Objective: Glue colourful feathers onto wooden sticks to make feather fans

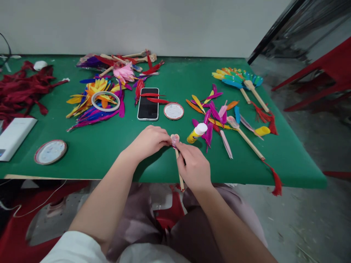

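Note:
A wooden fan handle [179, 171] with a rounded, whitish-smeared head lies in front of me, its lower end past the table's front edge. My left hand [153, 141] pinches the left side of the head, where a bit of dark red shows at the fingertips. From the right, my right hand [194, 164] is closed around the handle's upper part, with its index finger pressed on the head. Just beyond stands a yellow glue stick [193, 136] with a white top. Loose magenta feathers [208, 132] lie beside it.
A phone [148, 109] with red feathers across it and a round white lid [173, 111] lie ahead. Feather fans [238, 81] and another tasselled handle [251, 143] are to the right. A tape roll [94, 98] rests on feathers; red cloth strips [24, 89] are at far left.

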Demonstrator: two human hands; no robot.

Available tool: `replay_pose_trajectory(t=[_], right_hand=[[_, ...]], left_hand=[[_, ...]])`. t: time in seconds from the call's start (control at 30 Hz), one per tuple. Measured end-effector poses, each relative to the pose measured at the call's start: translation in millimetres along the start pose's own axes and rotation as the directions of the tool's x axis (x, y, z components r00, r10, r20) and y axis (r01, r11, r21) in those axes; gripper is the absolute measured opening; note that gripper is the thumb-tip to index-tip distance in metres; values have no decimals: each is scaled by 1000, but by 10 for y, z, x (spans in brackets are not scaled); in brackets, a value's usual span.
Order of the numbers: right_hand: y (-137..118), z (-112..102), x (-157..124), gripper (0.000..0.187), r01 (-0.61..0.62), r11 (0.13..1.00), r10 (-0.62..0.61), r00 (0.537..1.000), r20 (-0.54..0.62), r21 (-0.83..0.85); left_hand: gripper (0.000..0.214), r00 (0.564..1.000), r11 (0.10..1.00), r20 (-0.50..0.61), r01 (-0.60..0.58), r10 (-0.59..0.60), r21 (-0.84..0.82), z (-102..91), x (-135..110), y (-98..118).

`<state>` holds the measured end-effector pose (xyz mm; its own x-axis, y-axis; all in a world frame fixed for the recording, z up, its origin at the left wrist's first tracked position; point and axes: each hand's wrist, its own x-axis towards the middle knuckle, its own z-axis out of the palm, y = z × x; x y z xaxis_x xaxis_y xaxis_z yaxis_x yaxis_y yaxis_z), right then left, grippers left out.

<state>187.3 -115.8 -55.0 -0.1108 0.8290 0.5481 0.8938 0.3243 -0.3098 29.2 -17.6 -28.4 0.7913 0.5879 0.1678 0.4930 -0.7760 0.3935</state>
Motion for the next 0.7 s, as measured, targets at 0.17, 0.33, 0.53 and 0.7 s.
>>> replay_pose_trajectory(t=[0.17, 0.33, 0.53, 0.7], right_hand=[[3, 18, 12, 34, 5, 1000, -4, 999, 34, -28], [4, 21, 11, 33, 12, 999, -11, 999, 41, -30], [16, 26, 2, 29, 2, 999, -1, 1000, -13, 35], [13, 19, 2, 29, -9, 999, 11, 1000, -27, 43]], left_hand=[[13, 1000, 1000, 8, 7, -8, 13, 1, 0, 1], [13, 1000, 1000, 2, 8, -8, 17, 11, -4, -9], [13, 1000, 1000, -7, 1, -1, 10, -3, -1, -1], [11, 1000, 1000, 9, 2, -2, 31, -2, 0, 5]])
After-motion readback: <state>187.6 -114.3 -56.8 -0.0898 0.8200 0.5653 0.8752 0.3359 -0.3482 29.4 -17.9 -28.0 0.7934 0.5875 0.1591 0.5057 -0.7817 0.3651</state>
